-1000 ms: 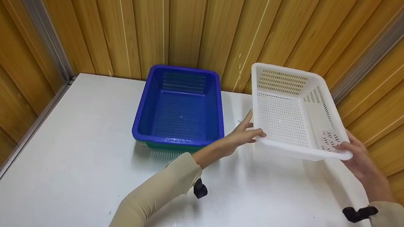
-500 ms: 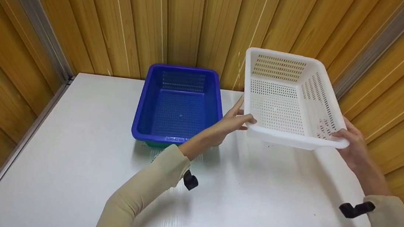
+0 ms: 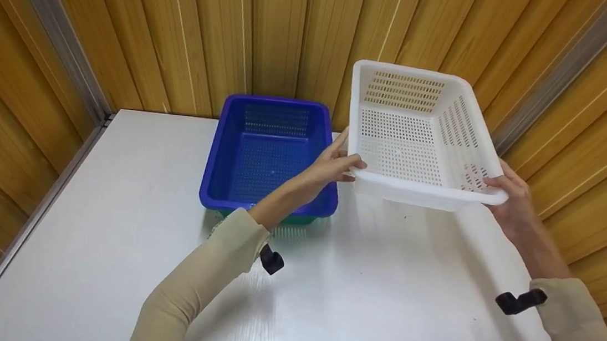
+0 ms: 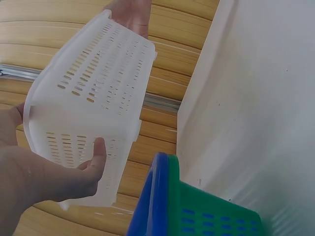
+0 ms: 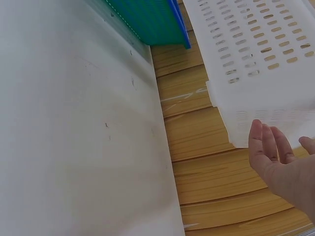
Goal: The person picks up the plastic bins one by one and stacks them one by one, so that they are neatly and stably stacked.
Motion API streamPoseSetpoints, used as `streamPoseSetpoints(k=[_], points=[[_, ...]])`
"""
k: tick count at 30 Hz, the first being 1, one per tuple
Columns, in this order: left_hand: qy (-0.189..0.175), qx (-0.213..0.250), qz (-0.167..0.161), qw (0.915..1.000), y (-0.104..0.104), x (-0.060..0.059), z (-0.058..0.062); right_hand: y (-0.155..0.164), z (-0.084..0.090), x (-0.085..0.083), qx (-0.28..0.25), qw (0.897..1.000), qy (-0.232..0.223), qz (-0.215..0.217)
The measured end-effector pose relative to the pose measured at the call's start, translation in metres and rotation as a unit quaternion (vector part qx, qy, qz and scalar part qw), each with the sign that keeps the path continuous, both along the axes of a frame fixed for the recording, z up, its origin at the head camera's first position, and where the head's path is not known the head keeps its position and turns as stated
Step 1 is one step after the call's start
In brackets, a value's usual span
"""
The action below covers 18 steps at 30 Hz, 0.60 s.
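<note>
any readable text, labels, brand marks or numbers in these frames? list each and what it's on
None can be read.
Blue basket: raised lettering moulded on its near rim, too small and blurred to read.
White basket, held up by the left hand and right hand: no text shows in any view.
Green basket under the blue one: no text shows.

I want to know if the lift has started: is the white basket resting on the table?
No, both hands hold the white basket in the air, clear of the table.
</note>
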<state>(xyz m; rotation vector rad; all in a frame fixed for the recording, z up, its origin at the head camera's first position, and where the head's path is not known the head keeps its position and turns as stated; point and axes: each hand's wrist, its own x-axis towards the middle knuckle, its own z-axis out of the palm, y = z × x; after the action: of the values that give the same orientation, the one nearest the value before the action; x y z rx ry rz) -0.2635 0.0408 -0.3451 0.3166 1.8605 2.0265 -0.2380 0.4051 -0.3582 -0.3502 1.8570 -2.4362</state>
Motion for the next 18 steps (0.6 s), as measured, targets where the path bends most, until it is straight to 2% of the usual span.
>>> streamPoseSetpoints(k=[3,11,14,18], points=[[0.008,0.008,-0.006,0.9999,-0.007,0.004,0.009,-0.004,0.011,0.008,-0.005,1.000,-0.009,0.002],[0.006,0.018,0.005,0.9998,-0.022,0.000,0.009,-0.014,0.006,0.004,-0.002,0.999,0.015,0.036],[0.008,0.015,-0.001,0.9998,-0.029,0.000,0.009,-0.017,0.005,0.003,-0.004,0.999,0.013,0.044],[0.019,0.007,-0.019,0.9996,-0.038,0.000,0.010,-0.022,0.004,0.004,0.021,0.998,0.014,0.058]])
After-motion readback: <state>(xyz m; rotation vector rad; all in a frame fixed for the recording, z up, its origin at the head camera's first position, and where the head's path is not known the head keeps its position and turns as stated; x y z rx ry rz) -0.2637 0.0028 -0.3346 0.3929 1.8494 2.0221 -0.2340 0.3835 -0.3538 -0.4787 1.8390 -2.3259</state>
